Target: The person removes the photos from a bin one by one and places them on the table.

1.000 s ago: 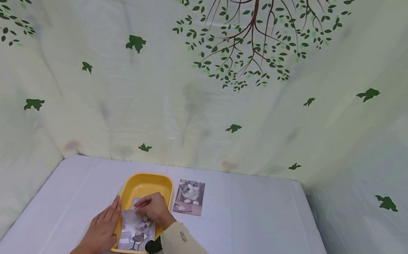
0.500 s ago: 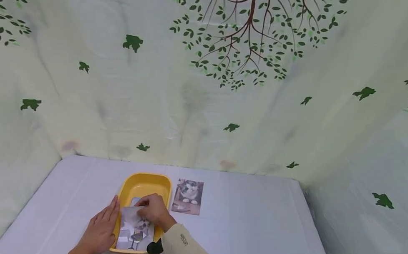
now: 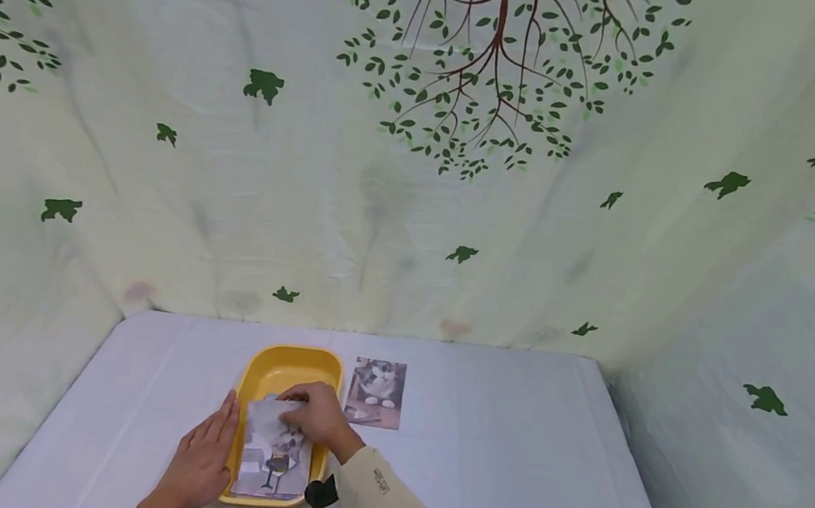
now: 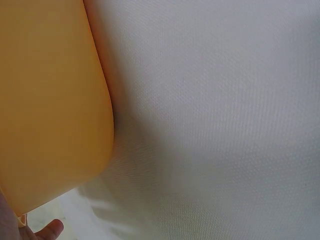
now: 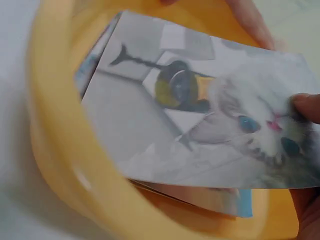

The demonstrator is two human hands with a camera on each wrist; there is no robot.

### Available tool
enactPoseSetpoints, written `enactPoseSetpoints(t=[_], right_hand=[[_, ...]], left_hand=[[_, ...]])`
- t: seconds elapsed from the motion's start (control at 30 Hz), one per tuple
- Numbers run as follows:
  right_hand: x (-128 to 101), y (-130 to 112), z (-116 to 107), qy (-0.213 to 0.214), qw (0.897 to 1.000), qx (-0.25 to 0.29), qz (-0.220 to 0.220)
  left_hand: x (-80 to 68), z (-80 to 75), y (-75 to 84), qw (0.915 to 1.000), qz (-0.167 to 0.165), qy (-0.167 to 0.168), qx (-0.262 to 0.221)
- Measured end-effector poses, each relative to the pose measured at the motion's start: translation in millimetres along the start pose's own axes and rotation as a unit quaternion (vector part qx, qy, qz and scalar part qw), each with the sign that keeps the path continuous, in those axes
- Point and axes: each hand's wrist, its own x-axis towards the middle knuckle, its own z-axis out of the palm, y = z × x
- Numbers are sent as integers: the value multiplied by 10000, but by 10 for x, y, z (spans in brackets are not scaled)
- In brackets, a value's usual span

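A yellow plastic tray (image 3: 296, 352) stands on the table, left of centre. My left hand (image 3: 204, 453) rests along its left side, fingers straight against the rim; in the left wrist view the outer wall (image 4: 50, 100) fills the left. With the thumb on top, my right hand (image 3: 317, 415) pinches the far edge of a cat photo (image 3: 271, 469) inside the tray. A kitten's face and a stemmed glass are printed on it in the right wrist view. Beneath that photo, other cards (image 5: 225, 200) lie in the tray, mostly covered.
Another cat photo (image 3: 376, 393) lies flat on the white tablecloth (image 3: 490, 456), just right of the tray. A black piece (image 3: 321, 493) sits at the right sleeve's cuff. Pale curtains (image 3: 383, 201) with leaf prints rise behind and beside the table.
My right hand has shifted slightly up and to the right, and the pinched photo has moved a little toward the tray's far end. My left hand has kept its place on the rim.
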Motion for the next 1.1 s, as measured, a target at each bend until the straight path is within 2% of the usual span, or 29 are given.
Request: enactPoseSetpoints(t=[0.1,0.23,0.37,0.47,0.67,0.83,0.97,1.1], right_hand=[[19,12,-112,289,9991,236,-194],[72,12,-340,693,9942,802,-193],[130,15,-644,1047,9823,1540,-184],[152,42,-896,1336,9754,1738,-229],[117,277,-1409,1670,9735,1562,-79],[64,610,-1750,1718,9753,1325,403],[30,884,-1918,1663,9789,973,684],[-5,1069,-1982,1669,9793,537,1015]], left_hand=[[-5,11,-12,10000,19,47,-13],[-9,4,-27,10000,25,55,-78],[1,-19,-28,9998,111,105,-141],[11,-31,-23,9998,132,77,-145],[2,-38,-14,9999,72,20,-147],[-3,-33,-20,9999,71,41,-138],[6,-37,-14,9999,58,23,-134],[8,-39,-8,9999,67,-4,-126]])
